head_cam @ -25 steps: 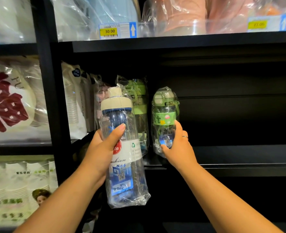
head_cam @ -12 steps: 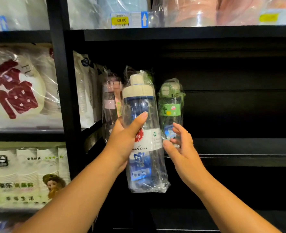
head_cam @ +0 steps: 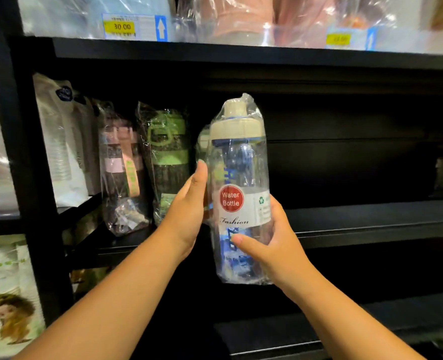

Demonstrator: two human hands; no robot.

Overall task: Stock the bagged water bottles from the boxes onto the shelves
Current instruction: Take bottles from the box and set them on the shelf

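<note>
Right hand (head_cam: 269, 245) has shifted onto the bagged clear beige-lidded plastic bottle (head_cam: 238, 178), gripping it; left hand (head_cam: 186, 211) alongside, hold unclear. Stand it upright, right of the green-lidded bagged bottle (head_cam: 167, 162).

I log dim light: the black shelf (head_cam: 371, 213) recess reads near-dark. Frontal light puts glare streaks on the bagged water bottle (head_cam: 238, 175) wrap. Right price tag (head_cam: 338, 38) blurred; frame edges bow.
</note>
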